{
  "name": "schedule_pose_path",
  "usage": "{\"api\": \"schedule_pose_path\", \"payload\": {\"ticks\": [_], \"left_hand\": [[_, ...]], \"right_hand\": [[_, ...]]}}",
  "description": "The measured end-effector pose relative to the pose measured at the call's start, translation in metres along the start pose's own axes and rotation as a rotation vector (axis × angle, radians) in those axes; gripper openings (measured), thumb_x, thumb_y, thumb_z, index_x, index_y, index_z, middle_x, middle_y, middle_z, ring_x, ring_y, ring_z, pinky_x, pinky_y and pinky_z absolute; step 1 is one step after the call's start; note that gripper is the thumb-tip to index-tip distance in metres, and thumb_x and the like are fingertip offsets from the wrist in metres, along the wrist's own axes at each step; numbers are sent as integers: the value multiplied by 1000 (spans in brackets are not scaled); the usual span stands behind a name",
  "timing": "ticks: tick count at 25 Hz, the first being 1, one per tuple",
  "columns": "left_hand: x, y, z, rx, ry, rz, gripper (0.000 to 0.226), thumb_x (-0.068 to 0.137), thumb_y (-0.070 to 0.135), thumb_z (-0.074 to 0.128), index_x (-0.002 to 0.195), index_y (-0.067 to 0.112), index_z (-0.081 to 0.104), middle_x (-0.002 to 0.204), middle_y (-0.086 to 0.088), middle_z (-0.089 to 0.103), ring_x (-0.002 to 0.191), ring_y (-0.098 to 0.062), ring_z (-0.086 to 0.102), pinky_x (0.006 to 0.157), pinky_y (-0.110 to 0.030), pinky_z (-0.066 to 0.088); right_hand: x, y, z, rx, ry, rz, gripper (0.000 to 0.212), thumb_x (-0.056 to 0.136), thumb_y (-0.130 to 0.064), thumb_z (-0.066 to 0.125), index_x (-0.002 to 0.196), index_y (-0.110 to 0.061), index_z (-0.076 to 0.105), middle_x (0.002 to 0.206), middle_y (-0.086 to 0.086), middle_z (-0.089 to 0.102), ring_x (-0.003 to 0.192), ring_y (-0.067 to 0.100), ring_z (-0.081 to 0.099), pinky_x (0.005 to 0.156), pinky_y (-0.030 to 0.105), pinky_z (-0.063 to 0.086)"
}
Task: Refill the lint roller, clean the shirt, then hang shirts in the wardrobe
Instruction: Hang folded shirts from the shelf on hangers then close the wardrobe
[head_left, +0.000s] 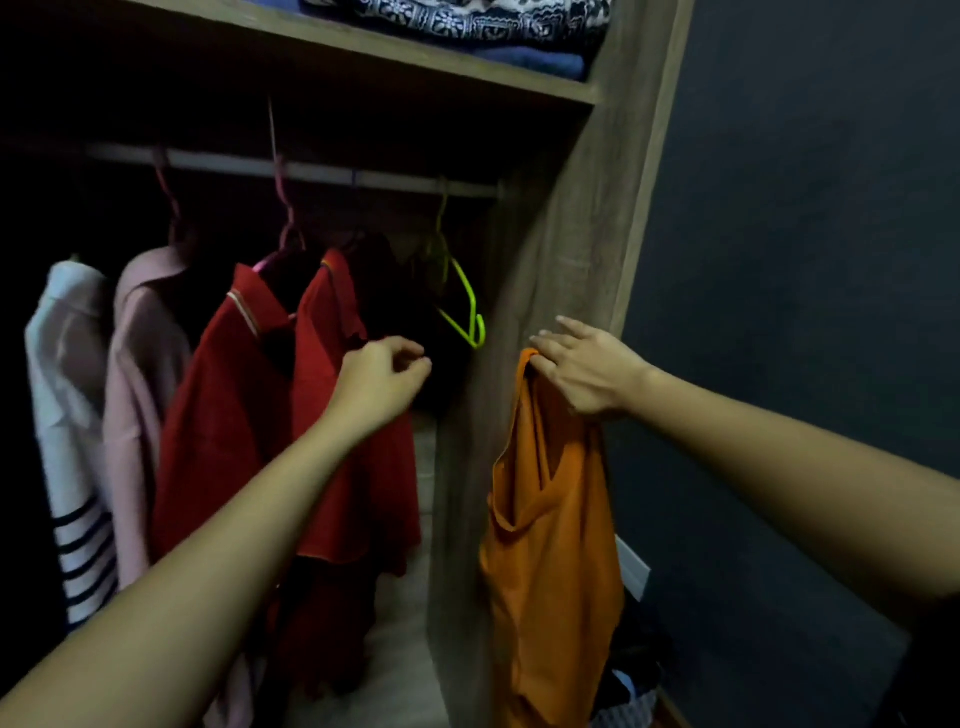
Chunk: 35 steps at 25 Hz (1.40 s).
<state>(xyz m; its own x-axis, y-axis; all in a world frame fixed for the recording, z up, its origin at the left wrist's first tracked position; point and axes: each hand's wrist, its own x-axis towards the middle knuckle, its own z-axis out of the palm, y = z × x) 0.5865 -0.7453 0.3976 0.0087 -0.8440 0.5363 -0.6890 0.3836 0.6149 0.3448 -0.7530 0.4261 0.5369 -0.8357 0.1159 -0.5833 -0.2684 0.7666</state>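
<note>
- Right hand (587, 369) holds the orange shirt (545, 519) by a bunched top edge. The fingers lie fairly straight and the thumb is hidden, so the hold looks shallow.
- The orange shirt hangs outside the wardrobe, in front of the side panel (550, 234). It is not on a hanger.
- Left hand (382, 379) has its fingers curled, just beside the red shirt (270, 415). Cannot tell whether it pinches cloth or nothing.
- Risk: the shirt slides out of the shallow hold, since thin, limp fabric gives little to grip.
- Risk: the green hanger (462, 306) sits deep in shadow near the panel. A reach for it could drag a neighbouring garment or unhook the hanger from the rail (311, 169).
- Risk: the hanging shirts are crowded, so the orange shirt may snag on a collar going in.
- Materials: the orange shirt is smooth, soft and heavily creased.
- The green hanger is a thin, stiff triangle.
- The rail is a pale round bar.
- The panel is grey wood grain.
- The red shirt is matte, with a striped collar.
</note>
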Motion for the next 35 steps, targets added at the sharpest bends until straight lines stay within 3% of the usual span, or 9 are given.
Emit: {"api": "schedule_pose_path", "payload": {"ticks": [3,9,13,19,22,25,28,31,35], "left_hand": [[54,16,22,-73,2,-74,37,90,33,55,118,11,62,116,-13,66,113,-26,57,89,-24,39],[122,50,75,-265,-68,-261,65,89,44,54,134,-1,39,135,-20,49,125,-35,47,101,-35,40],[134,59,87,-214,60,-331,48,90,29,58,126,0,48,130,-18,54,120,-32,52,95,-34,43],[113,64,68,-270,245,-186,40,94,30,50,124,4,49,117,-16,62,111,-30,58,89,-32,44],[77,52,52,-264,302,-53,36,93,32,50,116,5,55,83,-8,67,90,-28,65,75,-29,44],[18,27,21,-157,326,141,29,93,25,51,112,3,58,56,8,50,73,-31,63,68,-35,42],[-35,-12,-27,45,361,249,28,95,24,48,115,8,57,69,-7,65,75,-36,65,67,-41,47],[-67,-55,-73,252,407,264,35,95,33,37,114,10,56,91,-16,71,81,-36,68,66,-43,52],[-88,-103,-124,324,439,284,32,93,28,43,108,6,61,84,-17,72,74,-29,69,65,-31,45]], "right_hand": [[7,4,6,-32,-63,-5,69,89,-40,35,145,-4,15,153,22,16,142,30,21,115,43,15],[9,4,13,-40,-19,-19,68,91,-40,30,145,-4,11,154,23,12,141,31,22,114,41,20],[11,4,17,-26,-4,-19,66,92,-40,28,145,-3,12,154,22,14,141,31,23,114,42,21],[14,4,19,-10,24,2,66,92,-39,28,145,-2,13,153,23,14,140,32,25,114,42,21],[13,2,18,-11,20,12,66,92,-39,28,145,-2,13,154,22,14,140,31,24,115,41,21],[10,-1,12,-7,24,26,64,92,-38,31,144,-3,17,154,20,15,141,29,24,115,39,19],[11,-6,7,34,53,73,68,87,-40,42,143,-5,23,154,17,20,139,25,28,113,34,21],[15,-10,0,71,-32,112,80,82,-46,52,145,-10,16,155,12,17,140,21,27,112,32,23],[23,-5,-17,435,-118,228,84,76,-29,62,145,-12,18,151,10,26,133,26,37,105,33,36]]}}
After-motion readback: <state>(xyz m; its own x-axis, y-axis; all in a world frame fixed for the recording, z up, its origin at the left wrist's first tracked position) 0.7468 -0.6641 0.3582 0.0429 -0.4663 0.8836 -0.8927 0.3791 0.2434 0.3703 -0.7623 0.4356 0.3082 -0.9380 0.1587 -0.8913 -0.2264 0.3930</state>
